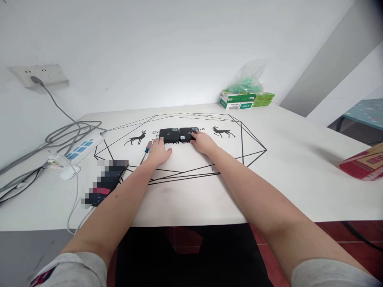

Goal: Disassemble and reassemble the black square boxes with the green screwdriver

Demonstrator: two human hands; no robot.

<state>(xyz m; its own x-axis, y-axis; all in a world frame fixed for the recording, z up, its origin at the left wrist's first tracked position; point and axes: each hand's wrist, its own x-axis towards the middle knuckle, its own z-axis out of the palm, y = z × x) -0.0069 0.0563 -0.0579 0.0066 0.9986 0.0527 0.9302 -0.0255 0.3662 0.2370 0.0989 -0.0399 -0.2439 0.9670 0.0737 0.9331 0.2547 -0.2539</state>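
Observation:
Two flat black devices lie side by side on the printed white table, the left device [169, 134] and the right device [186, 133]. My left hand [158, 152] rests palm down with its fingers spread, fingertips at the lower left edge of the left device. At the right device's right side, my right hand [203, 142] has its fingers curled on the edge and top; its thumb is beside the near edge. A screwdriver [148, 146] with a blue and red handle lies just left of my left hand, its shaft pointing toward me.
A power strip [82, 149] with looped grey cables is on the left, near a partly pixelated phone [109, 181]. Green boxes [239, 99] under a plastic bag [248, 79] stand at the back right. A red package [363, 163] sits at the right edge.

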